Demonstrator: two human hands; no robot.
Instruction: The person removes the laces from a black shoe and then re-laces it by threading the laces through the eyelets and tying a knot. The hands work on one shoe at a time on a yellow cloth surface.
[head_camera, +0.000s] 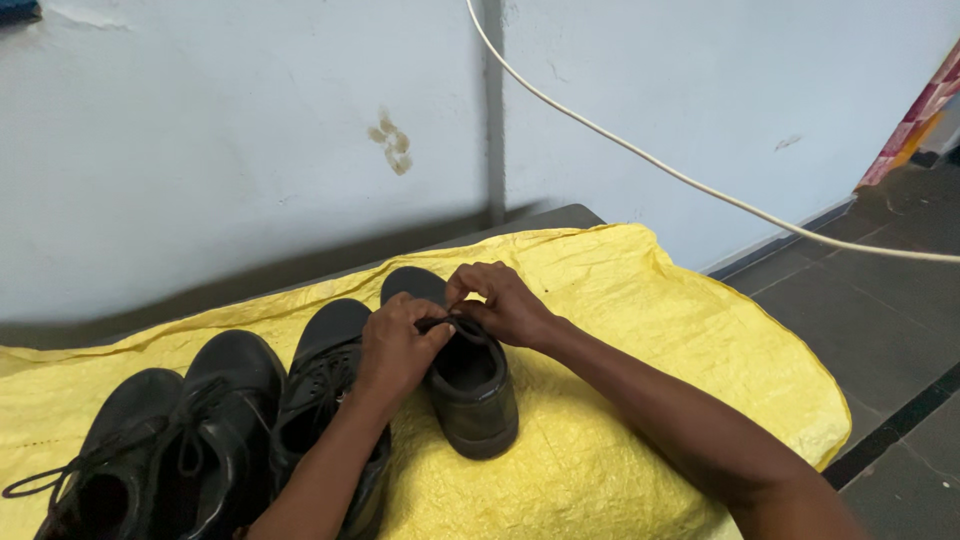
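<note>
Pale blue wall (250, 150) rose straight ahead of me, marked by a small brown stain (391, 140), and a white cable (690, 182) drooped across it from the top toward the right edge. Below it a yellow sheet (640, 330) covered the low surface where I worked, with dark floor tiles (880, 310) off to the right and a strip of patterned cloth (925, 110) hanging in the far corner.

Four black shoes stood on the sheet, toes pointing toward the wall. The one I was handling (470, 385) was the rightmost, with its heel toward me and its opening facing up. My left hand (398, 345) curled over the near left side of its opening, fingers bent and pinched on the dark lace (447, 322). My right hand (505, 300) came in from the other side, fingers closed on the same lace just beside the left hand's fingertips, so both hands met over the top of the shoe.

Just left of it, touching my left forearm, stood a second shoe (325, 380). Further left a third shoe (215, 430) and a fourth shoe (105, 450) stood side by side, their loose laces (45, 482) trailing onto the sheet.
</note>
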